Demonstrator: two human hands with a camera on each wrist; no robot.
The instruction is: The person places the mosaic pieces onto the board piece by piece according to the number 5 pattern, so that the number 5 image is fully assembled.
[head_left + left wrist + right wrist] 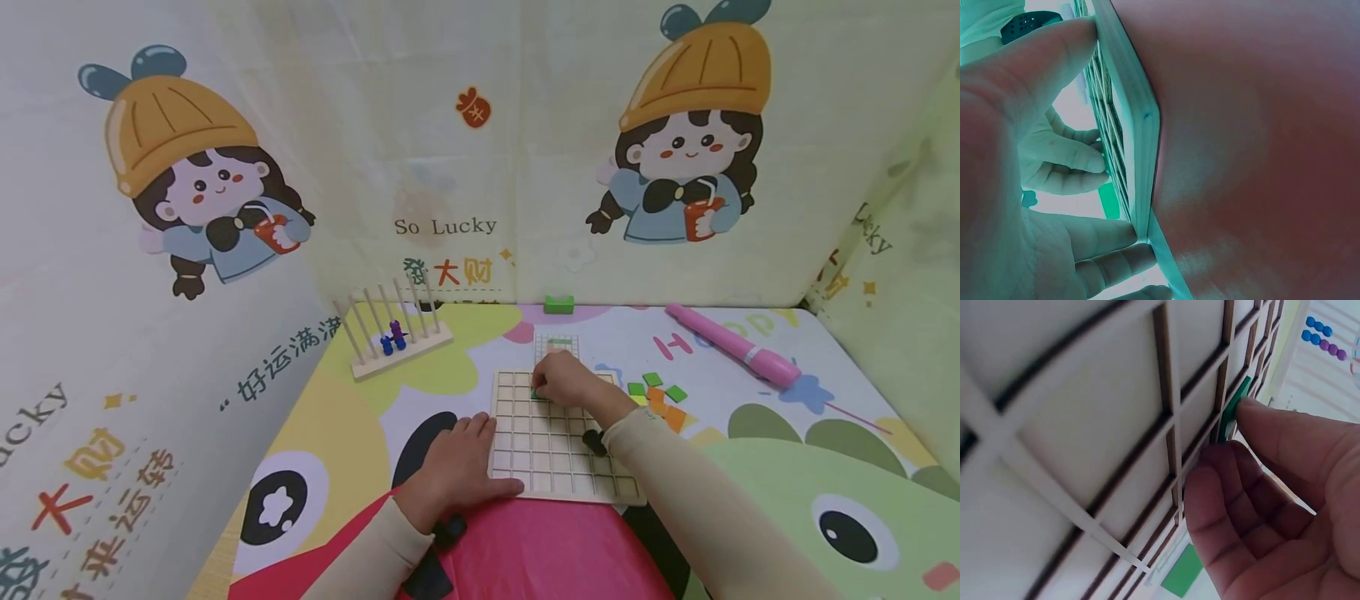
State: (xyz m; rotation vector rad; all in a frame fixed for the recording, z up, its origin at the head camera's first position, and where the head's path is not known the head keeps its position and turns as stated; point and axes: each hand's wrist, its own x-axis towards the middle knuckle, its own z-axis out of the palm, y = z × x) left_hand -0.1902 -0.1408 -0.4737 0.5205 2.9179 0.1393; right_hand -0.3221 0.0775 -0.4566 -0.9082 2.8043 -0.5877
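A wooden grid board [528, 482] with raised dividers lies in front of the person. My left hand [459, 462] rests at its near left corner, thumb along the front edge and straight fingers against the left side. Over the far rows of the board, my right hand [564, 382] pinches a thin green square tile [1233, 412] between thumb and fingers. The tile stands tilted at one of the grid's cells in the right wrist view. Just beyond the board lies a small printed grid card [570, 346], partly hidden by the right hand.
Several loose green, orange and yellow tiles [656, 395] lie right of the board. A pink stick-shaped object [735, 345] is farther right. At the back left stands a wooden peg rack [405, 350] with blue and purple beads. A green block [558, 305] sits near the back wall.
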